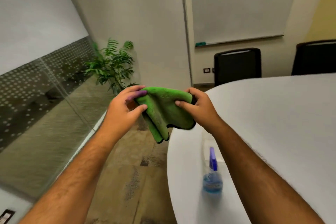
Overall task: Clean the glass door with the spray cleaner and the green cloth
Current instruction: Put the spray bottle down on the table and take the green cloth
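Both hands up at chest height, off the surface (272,114). Cloth (163,112) stretched between them: left hand (125,107) pinches its left edge, right hand (197,107) closed on the right corner. Folded lower part hangs free past the surface's rim. Spray bottle (212,178) stands on the surface below the right forearm, untouched. Glass door (45,96) at left, apart from the cloth.

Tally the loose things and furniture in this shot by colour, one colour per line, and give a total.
Green: 2, the green cloth held by the left hand and right hand, and the potted plant
Blue: 1, the spray bottle
Black: 2, chair and chair
White: 1, the table
Total: 6
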### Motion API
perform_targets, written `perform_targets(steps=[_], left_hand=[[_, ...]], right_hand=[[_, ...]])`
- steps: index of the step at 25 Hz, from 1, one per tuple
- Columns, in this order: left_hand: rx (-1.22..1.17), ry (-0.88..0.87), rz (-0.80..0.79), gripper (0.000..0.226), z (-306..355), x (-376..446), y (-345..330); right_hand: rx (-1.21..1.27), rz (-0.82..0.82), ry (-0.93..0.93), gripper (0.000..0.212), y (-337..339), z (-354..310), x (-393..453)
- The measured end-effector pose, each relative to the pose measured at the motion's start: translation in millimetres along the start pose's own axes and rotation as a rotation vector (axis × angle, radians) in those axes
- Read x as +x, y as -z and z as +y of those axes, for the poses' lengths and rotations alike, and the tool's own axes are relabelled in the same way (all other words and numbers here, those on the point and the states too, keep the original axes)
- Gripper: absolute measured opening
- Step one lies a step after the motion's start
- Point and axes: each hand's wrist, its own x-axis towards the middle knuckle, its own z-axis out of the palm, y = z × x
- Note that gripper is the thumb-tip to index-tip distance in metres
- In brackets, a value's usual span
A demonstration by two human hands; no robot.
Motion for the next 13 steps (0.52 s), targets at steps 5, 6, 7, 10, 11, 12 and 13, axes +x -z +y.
perform_targets(steps=[5, 6, 7, 10, 11, 12, 13], left_hand=[[-0.273, 0.306, 0.241, 0.028, -48.9, -76.0, 121.4], [-0.343, 0.381, 0.304, 0.028, -57.9, -95.9, 149.6], [-0.42, 0.443, 0.361, 0.028, -67.4, -115.6, 177.0], [-0.602, 0.525, 0.531, 0.026, -97.1, -177.0, 259.0], [-0.663, 0.539, 0.585, 0.024, -111.7, -199.3, 283.1], [-0.737, 0.542, 0.637, 0.023, -125.5, -222.7, 307.2], [-0.823, 0.571, 0.671, 0.024, -140.2, -245.7, 322.7]], right_hand=[[0.283, -0.299, -0.031, 0.015, -137.6, -68.6, -15.3], [0.381, -0.372, -0.054, 0.018, -172.4, -75.6, -22.8], [0.472, -0.433, -0.097, 0.023, -208.4, -80.8, -32.7], [0.644, -0.51, -0.272, 0.041, -329.4, -91.6, -70.5], [0.676, -0.508, -0.331, 0.045, -369.7, -96.3, -82.9], [0.704, -0.51, -0.38, 0.046, -410.1, -102.5, -94.8], [0.724, -0.505, -0.406, 0.042, -443.5, -109.9, -104.4]])
